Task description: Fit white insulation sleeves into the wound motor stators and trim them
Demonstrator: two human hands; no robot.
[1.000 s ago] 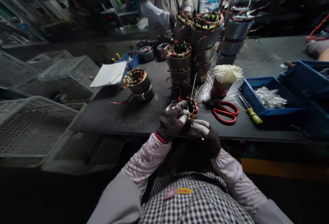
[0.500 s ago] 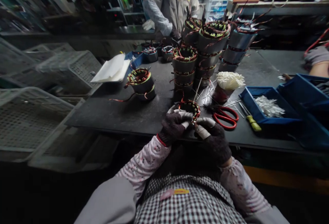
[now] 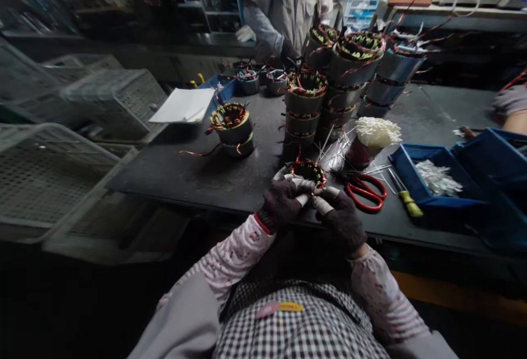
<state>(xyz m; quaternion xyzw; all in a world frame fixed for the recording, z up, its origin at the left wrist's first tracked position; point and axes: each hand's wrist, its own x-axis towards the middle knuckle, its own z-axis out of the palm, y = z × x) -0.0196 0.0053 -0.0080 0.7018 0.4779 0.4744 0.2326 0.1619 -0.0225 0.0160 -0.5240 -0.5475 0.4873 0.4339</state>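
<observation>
item: wound stator [image 3: 308, 172], ring-shaped steel core with copper coils and red lead wires, at the near edge of the dark workbench [image 3: 185, 175], tilted toward the wearer. left hand [image 3: 283, 198], in a dark knit glove with taped fingertips, is wrapped round its left and near rim, fingers closed on it. right hand [image 3: 340, 216], gloved alike, presses thumb and forefinger together against the near rim; whether they pinch a wire or a sleeve cannot be told.

handling, judged: heavy for its bulk, core rigid, outer wall smooth and liable to slip in knit gloves; windings and leads delicate, easily nicked or bent. best taken by the outer steel wall, not by the coil ends.

nearby: red-handled scissors [image 3: 365, 190] just right, a yellow-handled screwdriver [image 3: 405, 201], a cup of white sleeves [image 3: 373, 139], stacked stators [image 3: 329, 84], blue trays [image 3: 436, 183].

obscured: the stator's underside and near face are covered by the hands; scene dim, wire ends indistinct. a co-worker's sleeve [image 3: 261, 24] shows behind the stacks, the hand mostly hidden.
</observation>
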